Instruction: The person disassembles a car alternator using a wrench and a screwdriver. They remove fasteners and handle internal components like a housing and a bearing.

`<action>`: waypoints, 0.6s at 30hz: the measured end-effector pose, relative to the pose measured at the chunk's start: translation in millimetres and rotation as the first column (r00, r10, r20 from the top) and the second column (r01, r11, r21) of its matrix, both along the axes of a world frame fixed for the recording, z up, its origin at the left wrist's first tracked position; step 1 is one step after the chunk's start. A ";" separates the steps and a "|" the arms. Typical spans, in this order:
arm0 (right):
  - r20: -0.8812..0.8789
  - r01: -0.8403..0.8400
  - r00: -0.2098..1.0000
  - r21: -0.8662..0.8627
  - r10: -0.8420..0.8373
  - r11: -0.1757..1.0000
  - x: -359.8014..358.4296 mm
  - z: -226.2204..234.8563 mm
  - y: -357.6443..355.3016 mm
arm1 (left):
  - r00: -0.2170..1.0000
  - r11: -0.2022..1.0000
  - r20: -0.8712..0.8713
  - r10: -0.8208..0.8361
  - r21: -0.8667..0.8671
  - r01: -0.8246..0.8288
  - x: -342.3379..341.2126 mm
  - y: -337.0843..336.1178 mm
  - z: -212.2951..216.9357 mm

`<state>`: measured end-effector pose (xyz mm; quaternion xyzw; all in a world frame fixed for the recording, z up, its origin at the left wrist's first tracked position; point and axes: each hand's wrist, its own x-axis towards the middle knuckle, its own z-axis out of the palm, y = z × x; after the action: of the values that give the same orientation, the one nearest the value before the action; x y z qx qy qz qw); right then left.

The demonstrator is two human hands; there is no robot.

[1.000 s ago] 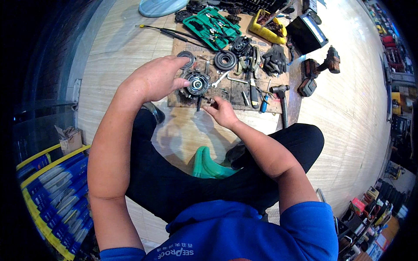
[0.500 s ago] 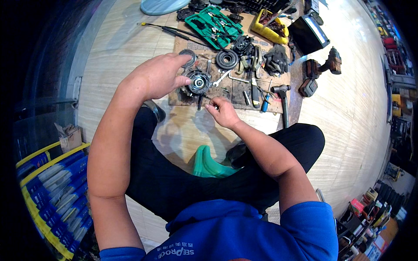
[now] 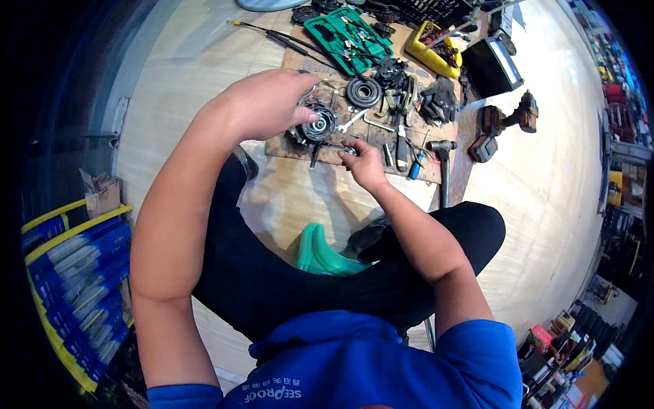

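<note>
Round dark metal hub-like assembly with a silver centre [image 3: 317, 126] sits on a flat brown cardboard sheet [image 3: 293, 146] on the floor, right in front of the seated person. Left hand [image 3: 266, 102] cupped over the assembly's left side, fingers wrapped on its rim, gripping it. Right hand [image 3: 363, 162] just beside it at the lower right, fingers pinched together on a thin dark metal tool [image 3: 325, 148] that touches the assembly's lower edge; exact tool type too small to tell. Hands near each other, not touching.

Containers: open green plastic tool case [image 3: 347, 34] behind the cardboard, sockets and hand tools inside. Yellow plastic tray [image 3: 426, 51] to its right, dark small parts in it. Black ribbed pulley ring [image 3: 363, 91] lies loose on the cardboard.
</note>
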<state>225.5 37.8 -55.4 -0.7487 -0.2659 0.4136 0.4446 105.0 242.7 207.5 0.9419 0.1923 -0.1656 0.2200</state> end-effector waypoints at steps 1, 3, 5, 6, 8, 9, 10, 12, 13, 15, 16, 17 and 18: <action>0.008 -0.002 1.000 0.002 0.002 1.000 0.4 1.3 0.0 | 1.000 1.000 0.019 0.006 0.002 -0.006 -1.8 0.4 -1.4; -0.019 0.006 1.000 0.001 -0.006 1.000 -0.3 3.7 0.1 | 0.998 1.000 0.057 0.014 0.008 -0.014 -5.2 1.5 -4.2; -0.032 0.009 0.999 0.011 -0.009 1.000 -0.8 5.8 1.6 | 0.999 1.000 0.043 0.007 0.005 -0.007 -5.8 4.2 -2.6; -0.060 0.000 0.998 0.014 0.001 1.000 -2.1 11.5 3.6 | 0.999 1.000 0.035 0.004 0.003 -0.004 -6.6 5.4 -2.1; -0.114 -0.018 0.993 0.021 0.020 1.000 -4.2 23.3 6.8 | 1.000 1.000 0.022 0.017 0.001 -0.017 -8.4 6.7 -2.1; -0.133 -0.016 0.991 0.036 0.021 0.999 -2.1 24.2 7.1 | 1.000 1.000 0.018 0.022 0.001 -0.022 -9.0 6.8 -1.6; -0.151 -0.015 0.988 0.050 0.022 0.999 1.5 25.0 7.5 | 0.999 1.000 0.032 0.023 0.002 -0.023 -10.4 6.7 -1.4; -0.245 0.034 0.969 0.100 -0.009 0.994 7.1 25.7 6.9 | 0.998 1.000 0.060 0.028 0.003 -0.028 -13.5 6.5 -1.6; -0.321 0.084 0.946 0.132 -0.038 0.988 9.3 25.4 6.2 | 0.999 1.000 0.041 0.028 0.012 -0.028 -13.5 5.8 -0.3; -0.533 0.238 0.838 0.163 -0.118 0.957 7.5 25.7 7.6 | 1.000 0.999 0.003 0.028 0.028 -0.028 -11.2 4.2 3.6; -0.566 0.253 0.810 0.099 -0.154 0.963 6.8 24.5 8.1 | 1.000 0.999 0.006 0.030 0.026 -0.030 -11.2 4.0 3.0; -0.595 0.264 0.780 0.034 -0.193 0.964 6.5 22.0 8.6 | 0.999 0.999 0.009 0.032 0.024 -0.032 -11.4 4.2 2.0; -0.620 0.276 0.749 -0.032 -0.235 0.961 7.1 18.2 8.3 | 0.999 0.999 0.013 0.030 0.022 -0.030 -10.5 3.9 2.1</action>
<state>232.6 46.1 -37.2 -0.5870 -0.0135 0.5624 0.5822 94.5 246.5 209.5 0.9423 0.2069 -0.1540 0.2132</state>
